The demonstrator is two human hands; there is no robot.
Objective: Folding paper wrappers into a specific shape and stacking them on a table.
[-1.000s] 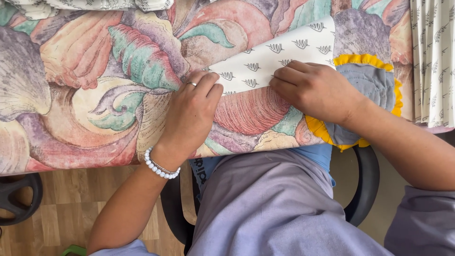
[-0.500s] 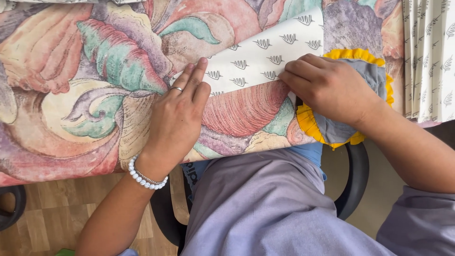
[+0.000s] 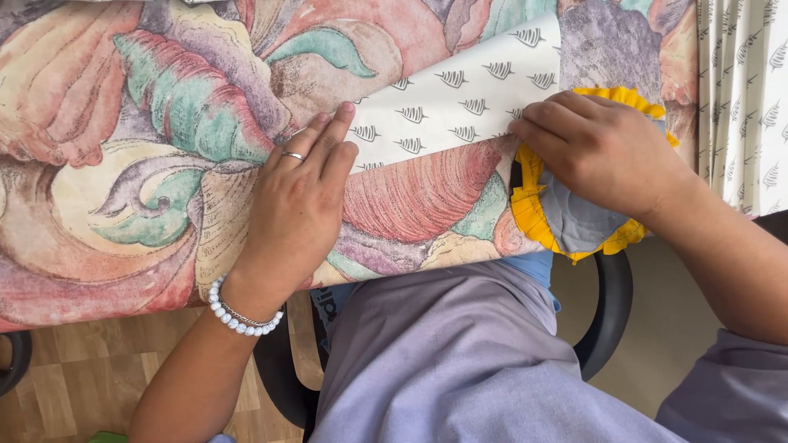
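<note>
Both hands have slid toward 3 o'clock. Left hand [image 3: 297,209] lies flat, fingers together, on the surface; right hand [image 3: 603,152] presses the white leaf-printed fabric [image 3: 460,102], seemingly soft and light, best gripped at its edge.

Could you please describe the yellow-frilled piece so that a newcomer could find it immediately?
Start at the large shell-patterned cloth and follow its near edge rightwards. Under the right hand lies a round grey quilted pad, alone in having a pleated yellow frill.
</note>
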